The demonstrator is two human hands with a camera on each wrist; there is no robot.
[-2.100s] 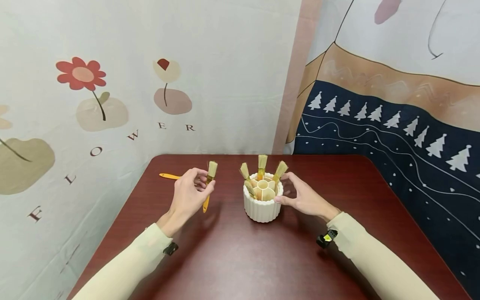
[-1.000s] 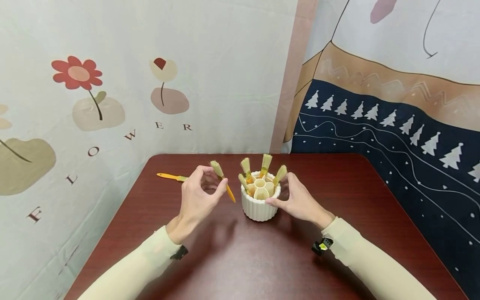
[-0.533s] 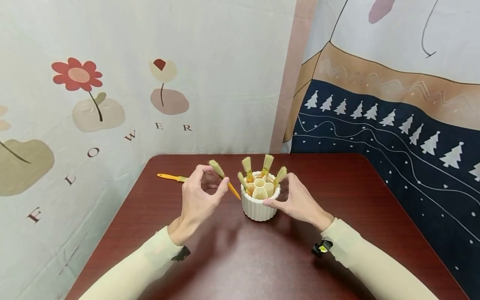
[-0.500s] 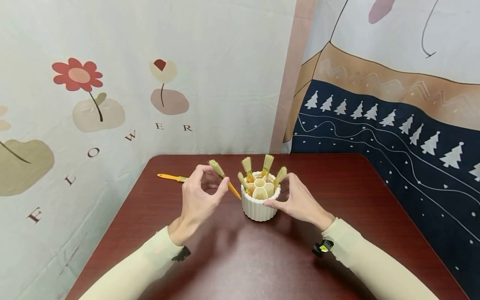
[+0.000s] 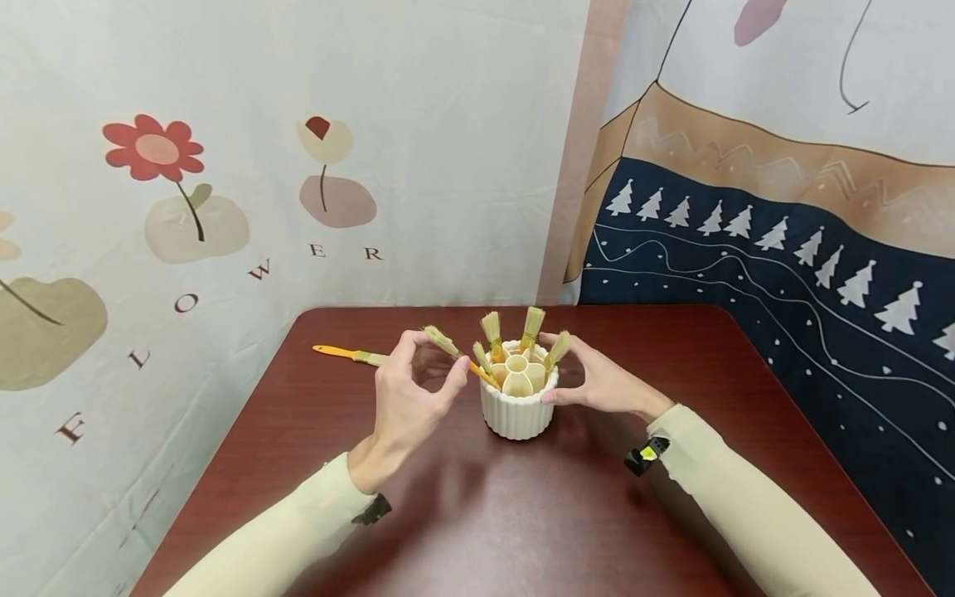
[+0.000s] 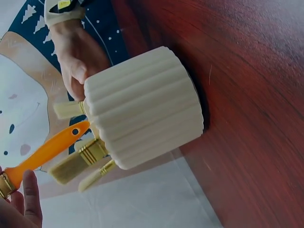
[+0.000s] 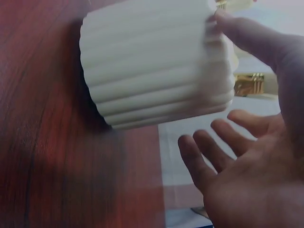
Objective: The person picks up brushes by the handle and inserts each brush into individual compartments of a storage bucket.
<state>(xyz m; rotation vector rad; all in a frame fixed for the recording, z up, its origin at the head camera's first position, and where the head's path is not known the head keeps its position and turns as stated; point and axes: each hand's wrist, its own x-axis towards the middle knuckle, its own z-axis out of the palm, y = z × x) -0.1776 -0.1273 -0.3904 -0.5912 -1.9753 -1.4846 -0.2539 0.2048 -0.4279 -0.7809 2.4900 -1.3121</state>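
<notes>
My left hand (image 5: pixel 409 390) pinches a paintbrush (image 5: pixel 485 375) near its metal band, bristles up and to the left. The tip of its orange handle (image 6: pixel 59 140) reaches over the left rim of a white ribbed brush holder (image 5: pixel 517 417). Several paintbrushes (image 5: pixel 531 329) stand in the holder's outer compartments, bristles up; the front compartments show no brush. On the holder's right, my right hand (image 5: pixel 608 383) has its thumb at the rim. In the right wrist view its other fingers (image 7: pixel 192 152) are spread, apart from the holder wall.
Another orange-handled paintbrush (image 5: pixel 336 351) lies on the dark red table (image 5: pixel 515 531), behind my left hand. Printed cloths (image 5: pixel 462 166) hang beyond the table's back and side edges.
My left hand has moved right, bringing the paintbrush's handle tip from beside the holder to over its rim. The holder turned a little earlier on. My right hand has shifted and loosened.
</notes>
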